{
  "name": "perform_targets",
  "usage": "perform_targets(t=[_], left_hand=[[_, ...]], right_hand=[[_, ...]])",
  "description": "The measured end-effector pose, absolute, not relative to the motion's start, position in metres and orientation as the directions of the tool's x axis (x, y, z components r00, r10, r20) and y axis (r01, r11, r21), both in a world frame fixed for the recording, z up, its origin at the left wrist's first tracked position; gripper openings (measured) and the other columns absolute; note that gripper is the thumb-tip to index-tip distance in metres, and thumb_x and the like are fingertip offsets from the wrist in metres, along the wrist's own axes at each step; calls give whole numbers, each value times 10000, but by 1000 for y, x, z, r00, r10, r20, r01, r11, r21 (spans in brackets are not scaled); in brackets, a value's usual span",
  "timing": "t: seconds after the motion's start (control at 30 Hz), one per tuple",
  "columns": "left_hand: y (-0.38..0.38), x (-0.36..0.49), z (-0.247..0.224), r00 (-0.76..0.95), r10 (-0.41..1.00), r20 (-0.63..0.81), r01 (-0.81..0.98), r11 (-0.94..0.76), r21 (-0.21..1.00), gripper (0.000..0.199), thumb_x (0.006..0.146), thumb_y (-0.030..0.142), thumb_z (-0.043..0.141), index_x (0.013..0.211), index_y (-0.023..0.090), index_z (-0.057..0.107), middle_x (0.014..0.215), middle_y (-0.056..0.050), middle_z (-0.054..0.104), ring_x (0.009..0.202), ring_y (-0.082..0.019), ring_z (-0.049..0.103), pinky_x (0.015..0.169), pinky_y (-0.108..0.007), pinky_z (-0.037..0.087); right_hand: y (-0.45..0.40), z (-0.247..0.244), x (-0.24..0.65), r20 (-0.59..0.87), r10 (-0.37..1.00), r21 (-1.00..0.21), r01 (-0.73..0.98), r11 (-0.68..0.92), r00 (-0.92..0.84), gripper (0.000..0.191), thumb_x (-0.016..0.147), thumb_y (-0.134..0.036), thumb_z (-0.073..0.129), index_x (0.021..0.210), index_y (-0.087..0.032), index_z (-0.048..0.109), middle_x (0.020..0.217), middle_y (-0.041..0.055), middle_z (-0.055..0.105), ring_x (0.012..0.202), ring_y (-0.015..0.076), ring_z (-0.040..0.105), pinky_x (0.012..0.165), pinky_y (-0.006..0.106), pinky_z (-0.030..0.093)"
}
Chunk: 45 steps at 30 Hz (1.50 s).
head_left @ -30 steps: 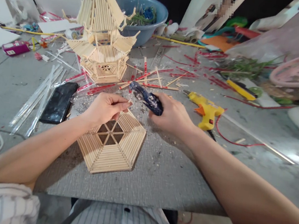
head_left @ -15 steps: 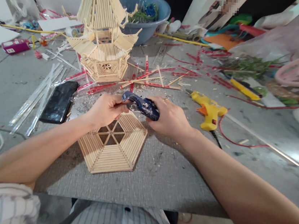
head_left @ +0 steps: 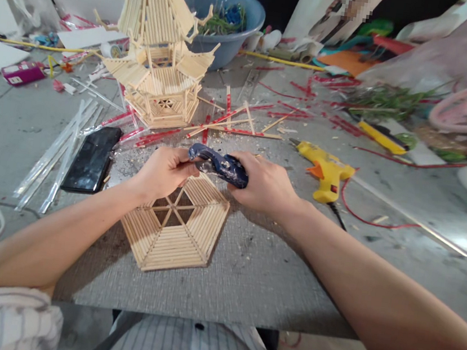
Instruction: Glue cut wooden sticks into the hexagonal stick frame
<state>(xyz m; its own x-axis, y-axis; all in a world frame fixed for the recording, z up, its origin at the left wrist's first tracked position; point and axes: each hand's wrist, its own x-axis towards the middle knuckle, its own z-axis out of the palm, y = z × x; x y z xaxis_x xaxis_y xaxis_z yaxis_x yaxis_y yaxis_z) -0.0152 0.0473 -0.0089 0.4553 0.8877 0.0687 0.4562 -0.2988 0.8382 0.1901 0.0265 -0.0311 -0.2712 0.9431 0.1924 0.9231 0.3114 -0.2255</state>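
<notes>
My right hand (head_left: pixel 260 183) is wrapped round a dark blue hand tool (head_left: pixel 236 171), whose curved end points left. My left hand (head_left: pixel 166 171) is pinched at that curved end; anything small between its fingers is hidden. Below both hands a hexagonal panel of thin wooden sticks (head_left: pixel 178 245) lies flat on the grey table (head_left: pixel 271 282), with crossed spokes over an opening in its middle. My left hand covers its upper left part. Behind stands a pagoda-like model of wooden sticks (head_left: pixel 170 85).
A black phone (head_left: pixel 91 160) and clear glue sticks (head_left: pixel 54 158) lie at the left. On the right rests a yellow glue gun (head_left: pixel 325 169) with its cord. Loose sticks and red strips (head_left: pixel 231 123) lie behind my hands, before a blue basin (head_left: pixel 228 44).
</notes>
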Motion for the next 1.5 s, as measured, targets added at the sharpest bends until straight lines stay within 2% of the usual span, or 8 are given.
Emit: perform_targets(t=[0.33, 0.53, 0.67, 0.8, 0.93, 1.03, 1.27, 1.5], left_hand=[[47, -16, -7, 453, 889, 68, 442, -290, 849, 123, 748, 192, 537, 631, 155, 553, 440, 65, 414, 421, -42, 360, 433, -185, 279], [49, -16, -6, 455, 889, 41, 427, -259, 866, 173, 782, 256, 562, 649, 149, 586, 418, 56, 445, 385, -39, 381, 412, -177, 299], [54, -19, 2, 504, 856, -114, 423, -130, 897, 103, 771, 213, 573, 714, 140, 618, 554, 17, 588, 370, -27, 415, 384, -170, 302], [60, -26, 10, 582, 736, -347, 589, -87, 804, 144, 748, 225, 603, 650, 137, 660, 601, -19, 660, 357, -35, 444, 388, -176, 318], [60, -29, 16, 635, 672, -382, 668, -228, 708, 60, 641, 179, 704, 584, 159, 708, 518, 5, 640, 410, -50, 479, 453, -179, 320], [55, -26, 18, 659, 596, -459, 708, -284, 647, 89, 608, 131, 713, 530, 173, 698, 486, 18, 621, 415, -58, 478, 468, -194, 299], [45, -16, 13, 660, 519, -543, 751, -437, 496, 148, 629, 155, 705, 491, 200, 673, 428, 35, 564, 400, -74, 422, 481, -232, 253], [35, -8, 14, 636, 523, -567, 770, -482, 418, 169, 636, 136, 700, 479, 191, 668, 436, 33, 541, 400, -77, 365, 514, -267, 229]], right_hand=[[26, -29, 190, 175, 948, -196, 934, 300, -267, 428, 665, -290, 542, 1081, -201, 591, 905, 65, 694, 755, 223, 614, 593, 292, 366], [27, -28, 186, 117, 976, -205, 958, 202, -181, 281, 699, -318, 518, 939, -205, 611, 788, 57, 674, 679, 211, 596, 570, 294, 351], [29, -26, 189, 134, 986, -227, 965, 131, -103, 327, 730, -333, 522, 1017, -194, 591, 829, 87, 667, 676, 233, 589, 571, 321, 375], [32, -32, 194, 194, 980, -246, 965, 96, -48, 419, 758, -396, 550, 1118, -182, 554, 901, 120, 652, 736, 251, 587, 611, 349, 415], [35, -44, 197, 191, 979, -216, 970, 111, -70, 542, 763, -551, 566, 1149, -170, 545, 918, 145, 632, 833, 288, 580, 698, 401, 436], [38, -50, 198, 183, 978, -194, 972, 134, -98, 613, 746, -611, 576, 1147, -147, 546, 937, 165, 620, 890, 319, 576, 759, 448, 431], [39, -51, 200, 154, 980, -185, 971, 152, -124, 661, 748, -621, 588, 1179, -123, 530, 1010, 202, 605, 966, 362, 565, 820, 482, 405], [38, -50, 201, 168, 976, -189, 967, 173, -142, 656, 760, -616, 583, 1183, -116, 535, 1005, 201, 614, 975, 361, 564, 826, 472, 397]])
